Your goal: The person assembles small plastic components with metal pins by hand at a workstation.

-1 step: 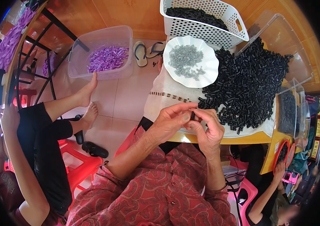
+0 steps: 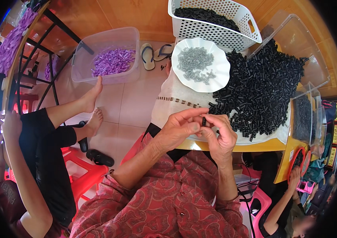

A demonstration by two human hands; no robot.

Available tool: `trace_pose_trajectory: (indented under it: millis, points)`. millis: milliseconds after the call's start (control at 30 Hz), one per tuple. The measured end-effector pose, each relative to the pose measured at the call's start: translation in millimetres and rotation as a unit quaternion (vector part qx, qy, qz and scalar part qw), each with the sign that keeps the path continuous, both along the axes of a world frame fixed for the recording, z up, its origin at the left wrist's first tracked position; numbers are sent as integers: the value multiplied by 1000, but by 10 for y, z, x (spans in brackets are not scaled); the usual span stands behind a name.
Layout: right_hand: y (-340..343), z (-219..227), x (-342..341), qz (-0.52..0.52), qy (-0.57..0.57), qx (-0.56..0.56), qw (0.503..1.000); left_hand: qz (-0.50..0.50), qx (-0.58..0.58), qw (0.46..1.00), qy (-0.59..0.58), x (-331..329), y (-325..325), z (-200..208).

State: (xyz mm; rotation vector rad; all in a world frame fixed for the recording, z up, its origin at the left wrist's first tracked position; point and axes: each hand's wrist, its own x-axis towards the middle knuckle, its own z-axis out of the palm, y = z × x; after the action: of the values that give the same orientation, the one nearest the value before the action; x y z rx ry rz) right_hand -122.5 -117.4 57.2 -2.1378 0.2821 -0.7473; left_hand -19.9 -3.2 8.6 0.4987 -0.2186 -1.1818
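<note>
Between the fingertips of both hands, just off the table's near edge, stands a small black plastic piece, short and tube-like. My left hand pinches it from the left, and my right hand closes on it from the right. Beyond my hands, a large heap of similar black pieces covers the right of the table. A white scalloped plate at the far side carries many small clear pieces. Whether a clear piece is also in my fingers is hidden.
A white perforated basket of black pieces stands behind the plate. Clear bins line the right. On the floor, a clear tub holds purple pieces. Co-workers sit at left and lower right; a red stool stands left.
The black piece in my fingers shows a little more of its length and looks more upright. My hands have barely shifted.
</note>
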Motion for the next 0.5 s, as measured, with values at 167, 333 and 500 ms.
trace_pose_trajectory:
  millis: [167,333,500]
  points:
    - [-9,-1,1,-3,-9,34,999,12,22,989,-143,4,23,-1]
    - [-14,-43,-42,-4,-13,56,998,18,51,986,-160,-24,26,-28]
    - [-4,-44,-27,-3,-19,65,998,20,38,985,-166,-10,45,-31]
